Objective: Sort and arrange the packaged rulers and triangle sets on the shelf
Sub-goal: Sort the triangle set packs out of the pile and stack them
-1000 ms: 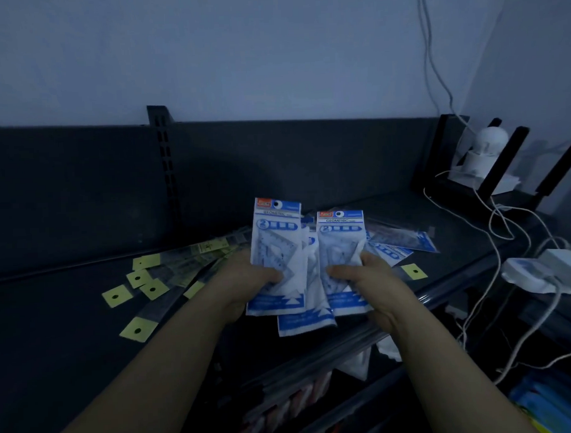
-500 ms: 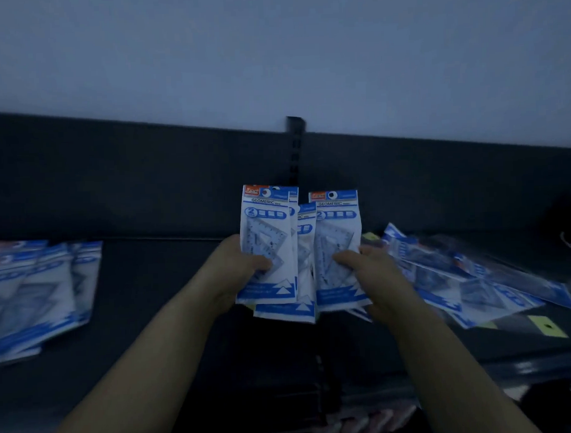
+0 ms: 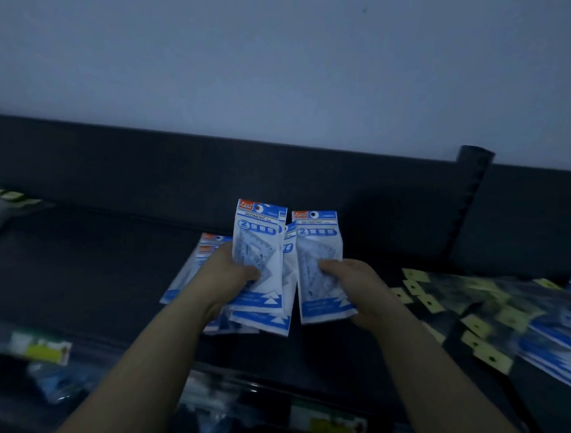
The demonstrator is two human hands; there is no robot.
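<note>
Above the dark shelf (image 3: 85, 272) I hold the triangle packs upright, in two groups. My left hand (image 3: 226, 276) grips a fan of several packs (image 3: 258, 259), the thumb pressing on the front one, and my right hand (image 3: 361, 288) grips one pack (image 3: 318, 267) just beside them, with the thumb on its face. Behind my left hand, a small pile of the same packs (image 3: 195, 271) lies flat on the shelf. On the right, the rulers with yellow tags (image 3: 459, 307) lie scattered, mixed with more blue packs (image 3: 557, 346).

I think the main risk is in my left hand. The packs are smooth plastic and they are not aligned; the lowest one hangs below the others, so it could slip out and fall to the lower shelves. Also the light is weak, so I could put a pack on the wrong pile. If I lay them down carelessly, the pile on the shelf could slide apart.
</note>
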